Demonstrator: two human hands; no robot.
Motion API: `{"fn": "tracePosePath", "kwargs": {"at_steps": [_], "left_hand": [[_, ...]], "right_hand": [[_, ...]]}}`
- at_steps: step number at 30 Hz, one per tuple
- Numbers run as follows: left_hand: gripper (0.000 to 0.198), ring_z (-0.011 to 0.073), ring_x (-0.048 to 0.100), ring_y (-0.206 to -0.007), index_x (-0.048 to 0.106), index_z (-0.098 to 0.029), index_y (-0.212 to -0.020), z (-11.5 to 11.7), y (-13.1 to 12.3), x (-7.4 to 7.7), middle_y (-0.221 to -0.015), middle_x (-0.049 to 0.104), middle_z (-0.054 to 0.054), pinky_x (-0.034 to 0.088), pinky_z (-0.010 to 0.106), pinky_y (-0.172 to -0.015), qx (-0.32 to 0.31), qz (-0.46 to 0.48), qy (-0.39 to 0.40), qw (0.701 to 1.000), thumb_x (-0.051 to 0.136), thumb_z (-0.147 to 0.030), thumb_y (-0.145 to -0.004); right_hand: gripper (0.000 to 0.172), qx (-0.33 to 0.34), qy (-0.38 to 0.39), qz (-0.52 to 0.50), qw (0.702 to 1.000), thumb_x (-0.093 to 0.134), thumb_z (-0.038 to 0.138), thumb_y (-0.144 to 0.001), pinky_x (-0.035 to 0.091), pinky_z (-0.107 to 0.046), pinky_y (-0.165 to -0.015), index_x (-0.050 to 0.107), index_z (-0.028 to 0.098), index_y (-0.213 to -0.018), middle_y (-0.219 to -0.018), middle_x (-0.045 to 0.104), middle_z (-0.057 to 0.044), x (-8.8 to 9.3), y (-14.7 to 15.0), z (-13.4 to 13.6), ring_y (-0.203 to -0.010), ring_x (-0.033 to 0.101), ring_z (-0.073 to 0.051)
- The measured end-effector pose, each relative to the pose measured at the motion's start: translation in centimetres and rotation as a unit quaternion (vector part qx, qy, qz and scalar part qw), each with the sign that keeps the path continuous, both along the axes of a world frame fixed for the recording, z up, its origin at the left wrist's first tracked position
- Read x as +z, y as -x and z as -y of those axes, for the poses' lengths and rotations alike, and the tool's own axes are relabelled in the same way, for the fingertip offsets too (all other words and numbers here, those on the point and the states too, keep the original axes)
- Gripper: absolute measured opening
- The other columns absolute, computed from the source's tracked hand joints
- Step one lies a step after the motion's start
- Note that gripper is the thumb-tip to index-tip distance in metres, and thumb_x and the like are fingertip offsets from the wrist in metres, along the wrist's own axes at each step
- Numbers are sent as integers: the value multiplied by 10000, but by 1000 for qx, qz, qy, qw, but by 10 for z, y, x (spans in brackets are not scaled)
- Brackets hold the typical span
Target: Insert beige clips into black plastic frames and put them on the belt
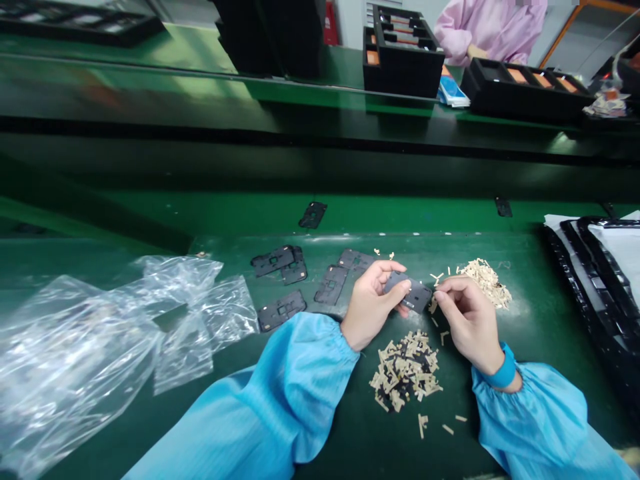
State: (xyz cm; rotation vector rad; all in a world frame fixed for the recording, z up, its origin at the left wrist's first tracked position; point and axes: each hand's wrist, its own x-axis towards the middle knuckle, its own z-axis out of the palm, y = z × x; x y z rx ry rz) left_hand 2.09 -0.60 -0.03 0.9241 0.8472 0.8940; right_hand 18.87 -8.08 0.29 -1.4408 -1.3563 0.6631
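A dark flat plate [414, 297] is gripped between the thumb and fingers of my left hand [373, 300], tilted above the green table. At the plate's right end, my right hand [467, 317] has its thumb and index finger pinched together; whatever they hold is too small to make out. Below the hands lies a pile of beige and black small pieces [407, 370]. A second pile of pale small pieces [485, 281] sits beyond my right hand. Several black plates with cut-outs [281, 311] lie to the left of my left hand.
Clear plastic bags [90, 353] spread over the left side. Black trays with white sheets [595, 287] stand at the right. A raised shelf [310, 100] crosses behind, bearing black boxes [405, 70]. A person in pink [490, 30] is beyond it.
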Motion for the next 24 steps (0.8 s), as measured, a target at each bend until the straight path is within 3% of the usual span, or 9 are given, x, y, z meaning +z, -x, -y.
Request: {"fn": "tracePosePath", "kwargs": {"at_steps": [9, 17, 24], "left_hand": [[421, 66, 580, -478, 573, -164, -1034, 1, 0, -3, -749, 607, -47, 511, 176, -405, 0, 20, 35, 999, 811, -351, -742], [447, 110, 588, -655, 598, -160, -1006, 0, -1, 3, -743, 557, -32, 535, 168, -434, 12, 28, 59, 998, 846, -354, -689], [445, 111, 578, -656, 603, -165, -1011, 1, -1, 2, -743, 544, -33, 535, 172, -437, 9, 28, 56, 998, 843, -366, -695]], "right_hand": [[102, 19, -67, 134, 989, 561, 189, -998, 445, -318, -638, 602, 233, -916, -856, 612, -40, 9, 1, 0, -745, 564, -193], [118, 32, -88, 162, 982, 552, 135, -987, 450, -326, -647, 594, 237, -946, -855, 618, -40, 9, 1, 1, -742, 564, -191], [126, 30, -98, 171, 980, 561, 119, -984, 455, -327, -651, 592, 240, -963, -862, 627, -42, 9, 3, 2, -756, 577, -193]]}}
